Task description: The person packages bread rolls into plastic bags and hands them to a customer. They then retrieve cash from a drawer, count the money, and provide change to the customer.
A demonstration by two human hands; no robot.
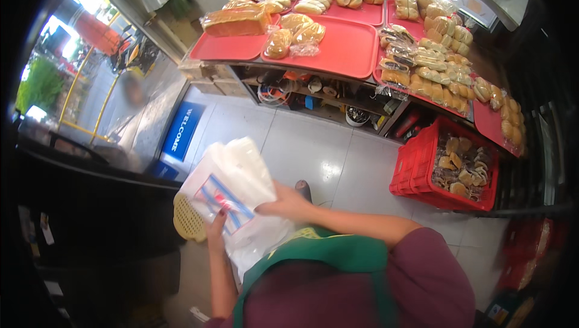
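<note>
A thick stack of white plastic bags with a blue and red print is held up in front of my body. My left hand grips its lower left side, fingertips resting on the printed face. On the opposite edge, my right hand is closed round the stack, with the thumb on the front. The lower part of the bags hangs down against my green apron. Some of the fingers of both hands are hidden behind the plastic.
Red trays of wrapped bread stand on a counter ahead, with a bread loaf at left. A red crate of packed buns sits on the floor at right. A blue doormat lies by the doorway; a yellow perforated seat is at left.
</note>
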